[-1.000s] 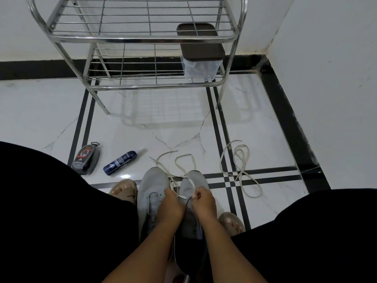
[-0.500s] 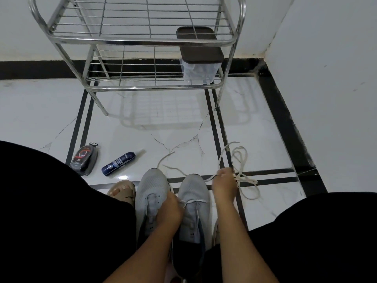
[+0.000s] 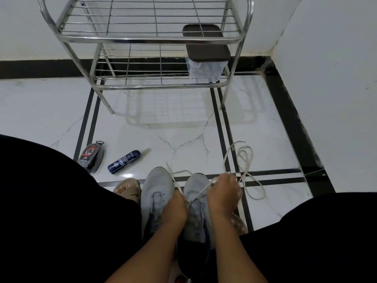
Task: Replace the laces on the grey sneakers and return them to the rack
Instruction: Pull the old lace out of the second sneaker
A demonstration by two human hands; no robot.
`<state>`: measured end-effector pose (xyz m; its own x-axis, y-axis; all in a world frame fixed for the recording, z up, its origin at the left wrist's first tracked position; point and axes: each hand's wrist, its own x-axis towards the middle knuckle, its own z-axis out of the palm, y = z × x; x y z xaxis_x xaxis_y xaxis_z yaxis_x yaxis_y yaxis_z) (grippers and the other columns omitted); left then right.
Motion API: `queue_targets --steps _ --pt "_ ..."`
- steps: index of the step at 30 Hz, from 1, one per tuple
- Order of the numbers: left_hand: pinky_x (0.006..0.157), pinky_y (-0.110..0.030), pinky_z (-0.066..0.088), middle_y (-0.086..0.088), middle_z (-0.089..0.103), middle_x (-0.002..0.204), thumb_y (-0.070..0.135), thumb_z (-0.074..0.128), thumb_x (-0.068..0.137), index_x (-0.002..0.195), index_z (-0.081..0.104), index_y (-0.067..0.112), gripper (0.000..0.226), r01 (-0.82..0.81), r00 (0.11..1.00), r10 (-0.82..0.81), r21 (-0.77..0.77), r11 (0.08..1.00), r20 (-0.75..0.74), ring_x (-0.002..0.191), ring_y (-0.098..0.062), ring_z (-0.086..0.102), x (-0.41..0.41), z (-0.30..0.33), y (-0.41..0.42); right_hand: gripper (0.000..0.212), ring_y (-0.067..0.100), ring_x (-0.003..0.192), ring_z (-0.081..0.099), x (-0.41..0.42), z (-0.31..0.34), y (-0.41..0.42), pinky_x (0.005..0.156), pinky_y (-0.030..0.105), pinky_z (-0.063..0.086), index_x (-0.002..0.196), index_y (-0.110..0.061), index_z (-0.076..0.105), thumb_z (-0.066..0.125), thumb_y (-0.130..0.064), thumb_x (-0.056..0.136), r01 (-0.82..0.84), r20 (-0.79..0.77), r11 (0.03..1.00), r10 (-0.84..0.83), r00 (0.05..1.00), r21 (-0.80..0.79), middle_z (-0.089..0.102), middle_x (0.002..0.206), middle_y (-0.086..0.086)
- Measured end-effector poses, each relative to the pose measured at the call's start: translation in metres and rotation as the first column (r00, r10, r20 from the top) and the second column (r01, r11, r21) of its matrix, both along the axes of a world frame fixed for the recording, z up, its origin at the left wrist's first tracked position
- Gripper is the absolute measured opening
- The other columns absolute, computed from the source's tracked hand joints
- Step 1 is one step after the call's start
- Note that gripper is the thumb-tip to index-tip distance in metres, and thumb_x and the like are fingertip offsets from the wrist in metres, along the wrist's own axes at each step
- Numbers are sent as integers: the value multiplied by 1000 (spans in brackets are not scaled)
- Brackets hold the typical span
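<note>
Lacing the right grey sneaker [image 3: 196, 199] in front of the steel shoe rack [image 3: 142, 39], you are pinching the white lace [image 3: 201, 189] in your right hand [image 3: 223, 193] to draw it taut, while your left hand [image 3: 175, 209] is gripping the eyelet area, steadying it.

**Lacing the right-hand grey sneaker**

The right hand [image 3: 223, 193] is pinching a white lace [image 3: 201, 189] running taut to the right sneaker [image 3: 195, 203], while the left hand [image 3: 175, 209] is pressing between it and the left sneaker [image 3: 157, 188]. A loose lace [image 3: 247, 170] is lying beside them, below the metal rack [image 3: 146, 39].
</note>
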<state>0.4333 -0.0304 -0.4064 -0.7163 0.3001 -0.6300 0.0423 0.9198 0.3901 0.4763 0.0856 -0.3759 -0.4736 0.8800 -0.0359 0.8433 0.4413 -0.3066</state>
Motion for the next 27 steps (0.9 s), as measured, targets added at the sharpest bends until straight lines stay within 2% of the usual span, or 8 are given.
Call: queue_targets --steps 2,4,6,8,10,12,15,27 --pt "84 -36 47 -13 63 112 31 43 97 108 45 11 23 13 1000 -13 -2 1000 5 100 -28 61 -1 0 -2 10 28 89 58 -15 26 30 80 40 49 89 -11 59 55 -3 84 229 -340 971 -194 920 68 58 103 9" --pt "83 -36 48 -13 63 111 33 42 97 107 45 12 23 25 1000 -25 -2 1000 9 99 -28 61 0 -2 -3 13 23 82 62 -29 45 55 68 30 51 82 -16 52 49 -6 90 360 -601 899 -436 670 -250 59 107 9" --pt "80 -34 46 -10 63 110 33 42 96 105 46 14 21 28 1000 -28 2 1000 11 97 -27 60 1 -3 -4 16 17 68 65 -31 50 58 65 28 52 82 -18 55 47 -13 95 214 -594 721 -674 439 -659 64 95 7" --pt "77 -32 44 -8 64 108 33 42 96 101 46 17 17 11 1000 -11 15 1000 22 95 -26 60 2 -3 -4 15 16 64 60 -25 36 46 66 28 48 92 -14 64 51 -19 95 125 -424 658 -606 673 -742 66 86 4" --pt "76 -31 44 -7 64 106 35 43 96 95 46 19 15 -34 999 32 40 999 44 95 -26 60 1 -2 -3 17 17 76 58 -15 11 22 62 23 41 92 -13 66 53 -23 92 41 -161 778 -181 970 -627 68 94 4" --pt "72 -29 43 -5 65 101 38 46 95 92 46 21 18 -77 995 73 62 995 65 91 -24 60 1 -1 -3 15 21 85 60 -4 -10 -5 67 24 41 90 -16 65 54 -26 88 -115 112 830 209 971 -546 65 94 4" --pt "72 -29 43 -4 66 100 36 50 94 93 48 21 15 -100 993 94 82 992 73 89 -21 60 2 1 -4 20 23 95 64 8 -26 -31 70 28 44 101 -16 66 50 -22 91 -259 259 854 403 878 -451 64 105 4" --pt "71 -29 40 -3 63 104 29 42 95 87 41 24 10 -25 999 26 67 997 -19 84 -20 52 0 1 2 23 25 115 50 -2 -2 -21 93 38 41 114 -12 57 46 -22 96 72 43 965 -63 997 -251 56 121 4"
